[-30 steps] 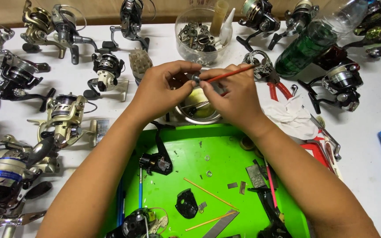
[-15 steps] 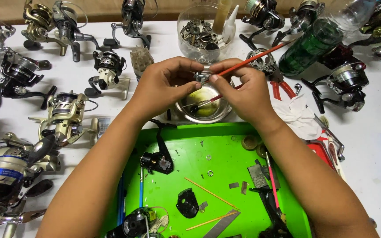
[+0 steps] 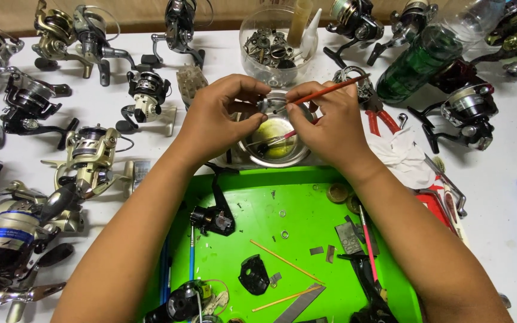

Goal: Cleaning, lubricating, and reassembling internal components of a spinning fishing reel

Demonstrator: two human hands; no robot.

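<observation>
Left hand: the left hand (image 3: 219, 119) is pinching a small metal part (image 3: 264, 106) between thumb and fingertips, the grip closed on it, just above the metal bowl (image 3: 273, 157).
Right hand: the right hand (image 3: 324, 119) is holding a thin red brush (image 3: 330, 91), fingers closed on its handle, and the tip is touching the small part.
Stage of work: the part is being brushed over the bowl; judging from the pieces lying loose on the green tray (image 3: 306, 203), the reel is lying apart and the putting together is not yet done.
On the tray: a black reel body (image 3: 213, 218), a black cover (image 3: 254, 274), thin sticks and small washers are lying well apart.
Around: many fishing reels are standing on the white tabletop (image 3: 498, 197), a clear tub of parts (image 3: 273, 51) just behind the bowl, red pliers (image 3: 381, 116) and a white cloth (image 3: 405, 157) to the right.
In the way: the tub and pliers are crowding the hands closely.
</observation>
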